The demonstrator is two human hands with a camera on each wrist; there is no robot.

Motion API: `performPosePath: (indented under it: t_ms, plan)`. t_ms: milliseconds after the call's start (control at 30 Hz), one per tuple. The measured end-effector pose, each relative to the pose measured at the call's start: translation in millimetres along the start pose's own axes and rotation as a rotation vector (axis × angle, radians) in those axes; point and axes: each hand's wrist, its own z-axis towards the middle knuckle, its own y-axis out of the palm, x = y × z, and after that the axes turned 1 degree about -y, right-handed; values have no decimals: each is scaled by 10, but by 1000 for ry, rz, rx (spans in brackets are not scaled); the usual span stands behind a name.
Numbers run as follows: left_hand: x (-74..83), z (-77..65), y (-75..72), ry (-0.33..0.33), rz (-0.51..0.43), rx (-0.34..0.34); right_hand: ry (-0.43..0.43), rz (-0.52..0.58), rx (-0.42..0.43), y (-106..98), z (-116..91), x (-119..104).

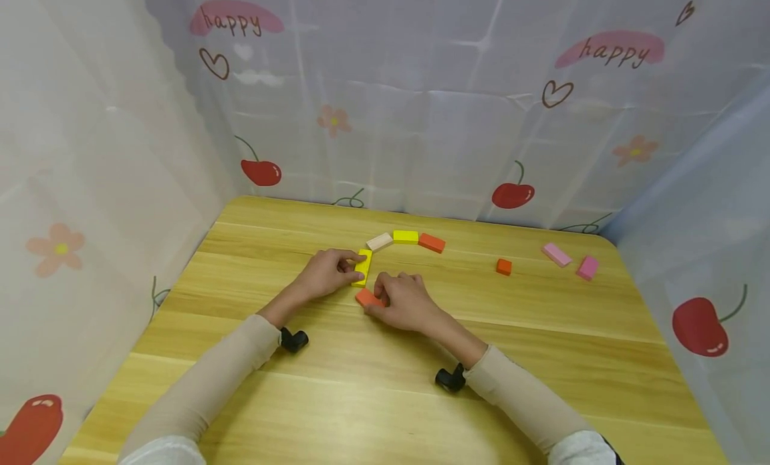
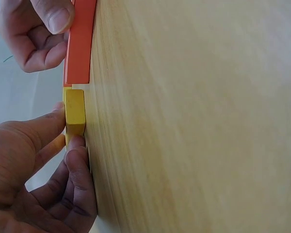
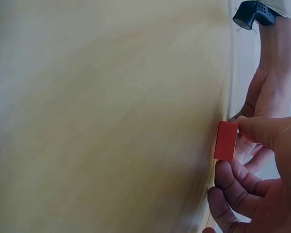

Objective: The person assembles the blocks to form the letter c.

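Observation:
Between the thumb and fingers of my left hand [image 1: 323, 274] is a yellow block [image 1: 362, 270], flat on the wooden table. My right hand [image 1: 410, 303] pinches an orange-red block [image 1: 367, 297] by its end, just nearer to me than the yellow one. In the right wrist view, the end of this red block [image 3: 226, 141] shows between thumb and fingertips. The left wrist view has the yellow block [image 2: 75, 110] close by the long orange side [image 2: 81, 43]. Beyond the hands, a plain wood block [image 1: 379, 242], a second yellow block [image 1: 406, 237] and another orange-red block [image 1: 432, 242] form a curved row.
On the right part of the table [image 1: 541, 371] lie a small orange block [image 1: 504, 267] and two pink blocks, one light pink [image 1: 557, 254], one darker pink [image 1: 587, 267]. A printed curtain [image 1: 409, 131] stands behind the back edge and along both sides. Each wrist wears a black camera.

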Motion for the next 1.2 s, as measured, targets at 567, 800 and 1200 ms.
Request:
performPosePath:
  t_ms: [567,800,1200]
  plan:
    - [11,3,-12,-1,-1,-10,-14,7,17,44,75,-42]
    - [23,2,-12,-11,-4,-8,8,8,19,72,96,-24]
    - [25,-5,-12,-11,2,-6,-4,33,18,58,86,9]
